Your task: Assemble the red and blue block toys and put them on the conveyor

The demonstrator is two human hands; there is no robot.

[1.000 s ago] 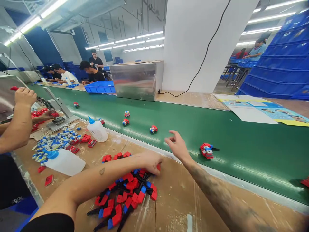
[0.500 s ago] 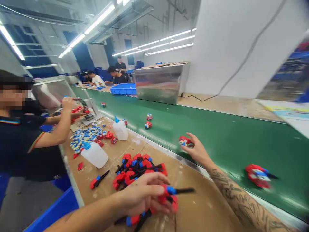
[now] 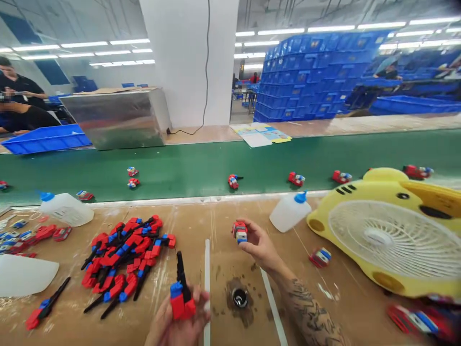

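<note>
My left hand [image 3: 182, 317], low in the head view, is closed around a red and blue toy part [image 3: 183, 302] whose black barrel points up. Between the thumb and fingers of my right hand [image 3: 261, 245] is a small red, white and blue toy piece [image 3: 240, 231], held above the cardboard-covered bench. A heap of red, blue and black toy parts [image 3: 124, 254] lies to the left of my left hand. One similar part [image 3: 46, 305] lies apart at the far left. Below my right hand, a small round metal cup [image 3: 239, 298] sits in a dark stained patch.
A green conveyor belt [image 3: 187, 166] crosses behind the bench, carrying several toy pieces. Squeeze bottles [image 3: 291, 211] stand or lie on both sides. A yellow fan [image 3: 363, 235] takes up the right, near a loose toy piece [image 3: 320, 257]. Blue crates [image 3: 306, 77] are stacked beyond.
My view has swung to the right. My right hand has brought the toy piece from over the belt to above the bench. My left hand has lifted the barrelled part away from the heap.
</note>
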